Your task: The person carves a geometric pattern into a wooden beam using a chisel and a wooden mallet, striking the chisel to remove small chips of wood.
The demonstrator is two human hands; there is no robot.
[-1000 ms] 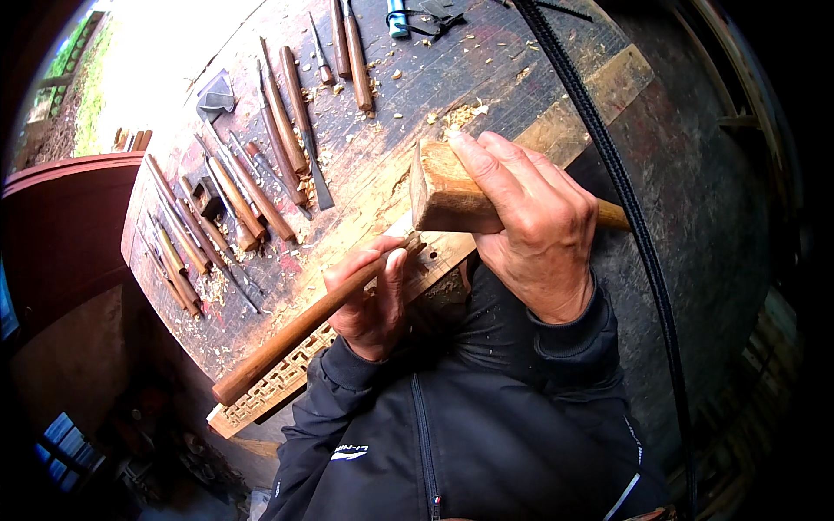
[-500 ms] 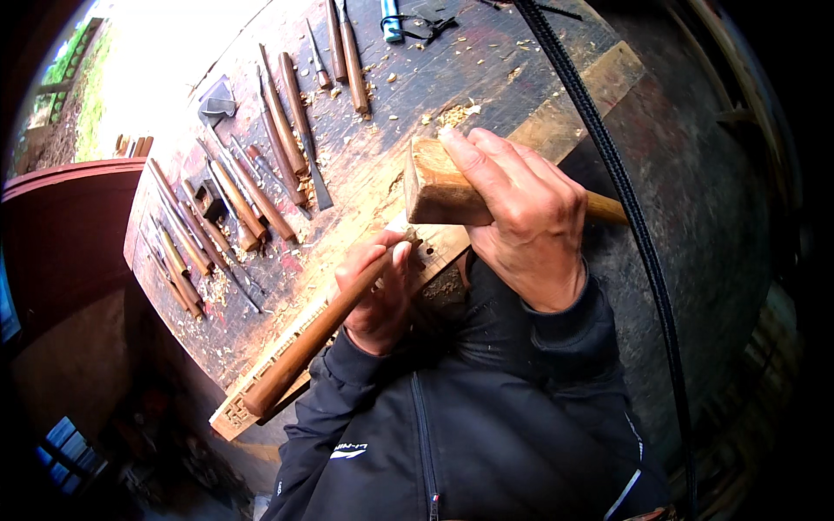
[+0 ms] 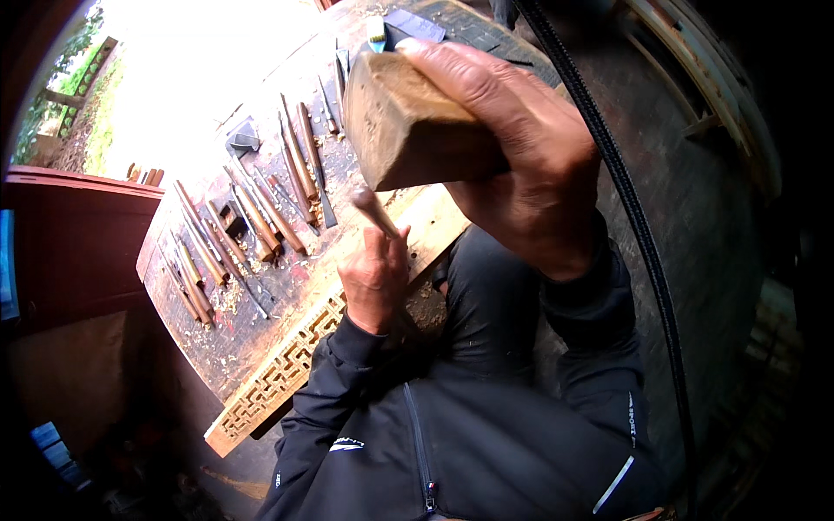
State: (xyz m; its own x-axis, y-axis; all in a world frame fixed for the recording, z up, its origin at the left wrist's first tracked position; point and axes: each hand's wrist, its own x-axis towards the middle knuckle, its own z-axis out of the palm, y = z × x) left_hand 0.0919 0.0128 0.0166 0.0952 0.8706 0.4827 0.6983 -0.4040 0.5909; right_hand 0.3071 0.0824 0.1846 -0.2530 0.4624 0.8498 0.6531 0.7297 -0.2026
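My left hand (image 3: 373, 276) is closed round a chisel (image 3: 375, 211), its wooden handle standing up over the board; the blade is hidden below. Under that hand lies a long pale wooden board (image 3: 282, 365), its near-left half cut with a pierced geometric pattern. Raised above the chisel, a block-shaped wooden mallet (image 3: 408, 122) is gripped by my right hand (image 3: 534, 165), thumb along its top. The mallet is apart from the chisel, as far as I can see, and its handle is hidden.
Several wooden-handled chisels (image 3: 252, 208) lie on the worn round table (image 3: 261, 334) at the left, among wood shavings. A brush (image 3: 376, 31) lies at the far side. A black braided cord (image 3: 621, 187) hangs down at the right, close to my right arm.
The chisel has swung from lying slanted toward me to standing upright in my left hand. My right hand has lifted the mallet up and to the left. The view has shifted slightly.
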